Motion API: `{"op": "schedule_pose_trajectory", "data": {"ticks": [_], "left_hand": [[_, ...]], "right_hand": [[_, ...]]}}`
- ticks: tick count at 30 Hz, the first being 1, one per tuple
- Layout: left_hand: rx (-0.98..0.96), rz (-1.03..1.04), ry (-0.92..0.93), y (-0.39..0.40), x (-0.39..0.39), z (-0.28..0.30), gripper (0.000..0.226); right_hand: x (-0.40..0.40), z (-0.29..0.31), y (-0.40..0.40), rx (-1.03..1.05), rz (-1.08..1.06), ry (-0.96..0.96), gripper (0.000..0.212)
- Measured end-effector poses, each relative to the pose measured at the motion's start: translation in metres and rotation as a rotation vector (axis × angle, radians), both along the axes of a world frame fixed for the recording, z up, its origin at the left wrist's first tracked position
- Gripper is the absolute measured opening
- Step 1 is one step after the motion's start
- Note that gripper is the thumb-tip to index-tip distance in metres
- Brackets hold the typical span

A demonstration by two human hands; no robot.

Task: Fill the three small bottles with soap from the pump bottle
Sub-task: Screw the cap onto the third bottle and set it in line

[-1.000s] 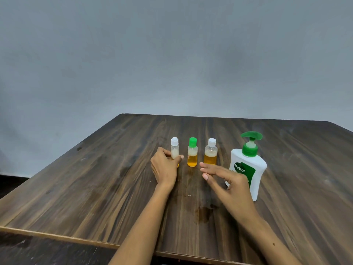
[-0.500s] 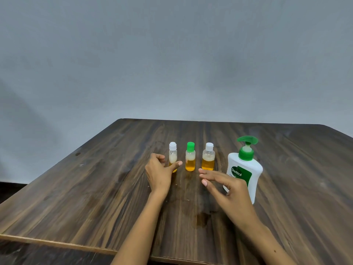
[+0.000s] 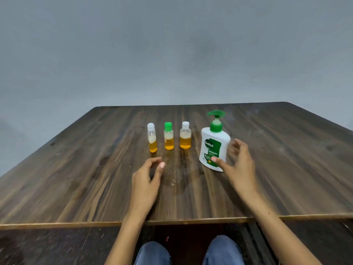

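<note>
- Head view, dark wood table (image 3: 76, 178), left to right:
- Left hand (image 3: 146, 180): near side of the bottle row, fingers loosely curled, holding nothing, apart from the bottles.
- White-capped bottle at left (image 3: 152, 137), green-capped bottle (image 3: 168, 136), white-capped bottle at right (image 3: 185, 135): upright in a row, caps on, each part full of amber soap.
- Wet patch (image 3: 179, 185) on the wood, near side of the row.
- Pump bottle (image 3: 214, 144): upright, just right of the row.
- Right hand (image 3: 239, 167): fingers spread around the pump bottle's right side, thumb on its lower front label; motion-blurred, can't tell if the fingers touch.
</note>
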State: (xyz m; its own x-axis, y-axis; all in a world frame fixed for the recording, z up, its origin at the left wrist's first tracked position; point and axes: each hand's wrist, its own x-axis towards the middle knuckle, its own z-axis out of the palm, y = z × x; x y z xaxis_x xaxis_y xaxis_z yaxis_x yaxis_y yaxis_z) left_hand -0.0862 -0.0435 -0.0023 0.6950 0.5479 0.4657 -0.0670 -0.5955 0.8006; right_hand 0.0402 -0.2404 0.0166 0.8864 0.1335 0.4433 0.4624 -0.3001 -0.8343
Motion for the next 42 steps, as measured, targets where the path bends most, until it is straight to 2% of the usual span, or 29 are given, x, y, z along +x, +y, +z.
{"op": "schedule_pose_trajectory", "data": {"ticks": [2, 5, 8, 22, 33, 42], "left_hand": [[0.032, -0.002, 0.015, 0.000, 0.001, -0.002, 0.025], [0.040, -0.007, 0.026, 0.000, 0.002, -0.004, 0.025], [0.028, -0.002, 0.021, 0.002, 0.002, -0.007, 0.022], [-0.010, 0.037, 0.052, 0.004, 0.001, -0.009, 0.021], [-0.003, 0.057, 0.067, 0.006, 0.002, -0.011, 0.023], [-0.009, 0.058, 0.066, 0.006, 0.001, -0.011, 0.024]], "right_hand": [[0.013, 0.004, 0.003, 0.005, 0.101, 0.059, 0.067], [0.031, 0.009, 0.002, -0.069, 0.140, 0.009, 0.051], [0.049, 0.011, 0.000, -0.079, 0.212, 0.032, 0.046], [0.141, 0.011, 0.014, -0.062, 0.354, 0.075, 0.044], [0.151, 0.012, 0.017, -0.069, 0.407, 0.078, 0.037], [0.155, 0.013, 0.012, -0.112, 0.395, 0.075, 0.041]]}}
